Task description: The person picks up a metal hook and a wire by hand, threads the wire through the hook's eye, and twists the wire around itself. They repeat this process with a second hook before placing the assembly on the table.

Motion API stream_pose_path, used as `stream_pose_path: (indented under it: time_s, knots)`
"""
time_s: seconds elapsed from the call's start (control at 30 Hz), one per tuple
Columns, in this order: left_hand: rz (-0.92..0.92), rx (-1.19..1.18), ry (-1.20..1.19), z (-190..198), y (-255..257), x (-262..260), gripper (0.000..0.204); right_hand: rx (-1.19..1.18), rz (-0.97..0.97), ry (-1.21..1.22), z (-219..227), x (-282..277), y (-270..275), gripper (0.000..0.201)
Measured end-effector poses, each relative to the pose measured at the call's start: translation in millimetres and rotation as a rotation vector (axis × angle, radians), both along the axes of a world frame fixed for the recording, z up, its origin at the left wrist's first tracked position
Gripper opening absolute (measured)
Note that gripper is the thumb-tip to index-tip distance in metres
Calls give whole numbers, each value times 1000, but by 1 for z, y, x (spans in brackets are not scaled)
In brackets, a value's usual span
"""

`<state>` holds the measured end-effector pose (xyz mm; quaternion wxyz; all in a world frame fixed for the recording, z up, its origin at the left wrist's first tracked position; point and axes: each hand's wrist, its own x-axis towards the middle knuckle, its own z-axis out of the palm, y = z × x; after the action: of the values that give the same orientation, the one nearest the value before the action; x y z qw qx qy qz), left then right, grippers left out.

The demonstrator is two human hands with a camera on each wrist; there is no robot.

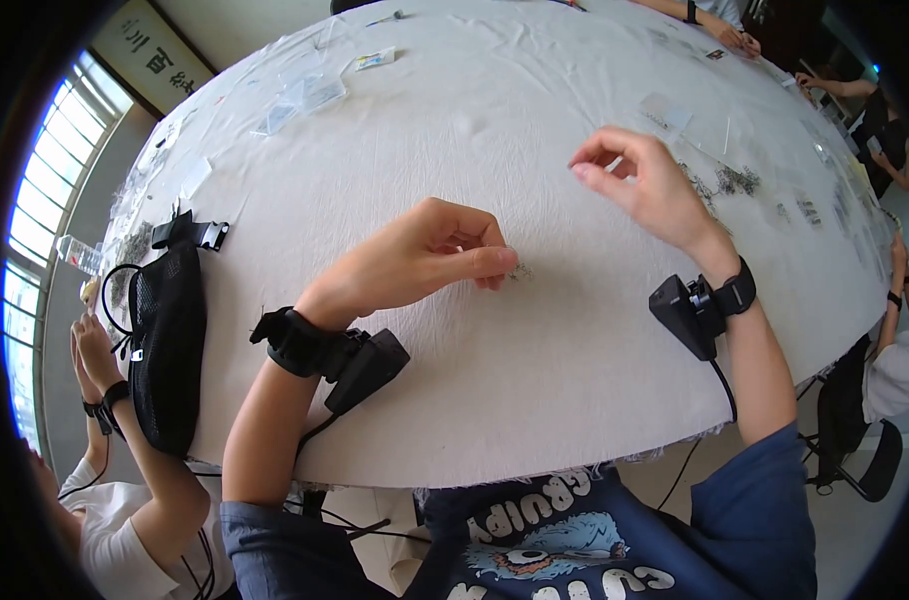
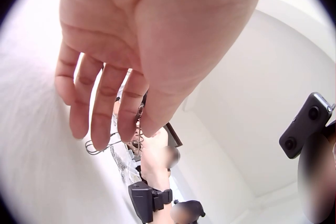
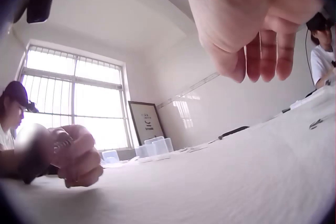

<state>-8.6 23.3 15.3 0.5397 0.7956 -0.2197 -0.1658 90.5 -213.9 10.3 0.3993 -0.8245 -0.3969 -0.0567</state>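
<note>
Over the middle of the white-covered table, my left hand (image 1: pixel 415 255) pinches a small coiled metal spring (image 1: pixel 521 270) between thumb and index finger. The left wrist view shows the thin spring (image 2: pixel 137 141) at those fingertips, with a wire loop (image 2: pixel 94 148) sticking out below the other fingers. Coils of the spring (image 3: pixel 62 143) also show against the left hand in the right wrist view. My right hand (image 1: pixel 647 185) hovers to the right and farther forward, fingers loosely bent, thumb apart from the index finger, nothing visible between them.
Dark piles of small metal pieces (image 1: pixel 737 181) lie beyond my right hand. A black mesh bag (image 1: pixel 167 340) rests at the left edge. Clear plastic boxes (image 1: pixel 310 95) and a small packet (image 1: pixel 376 59) are farther back. Other people sit around the table (image 1: pixel 535 400).
</note>
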Motion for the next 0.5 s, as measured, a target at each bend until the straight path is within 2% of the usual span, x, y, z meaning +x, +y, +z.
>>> stream_pose_path:
  time_s: [0.13, 0.23, 0.33, 0.5]
  knots:
    - [16, 20, 29, 3, 0, -2, 25, -28, 256, 362, 3, -37, 20, 21]
    - [40, 26, 48, 2, 3, 0, 24, -146, 280, 420, 18, -54, 24, 19]
    - [56, 7, 72, -1, 2, 1, 23, -114, 337, 365, 9, -58, 27, 20]
    - [35, -36, 65, 1, 1, 0, 22, -136, 297, 375, 7, -62, 30, 16]
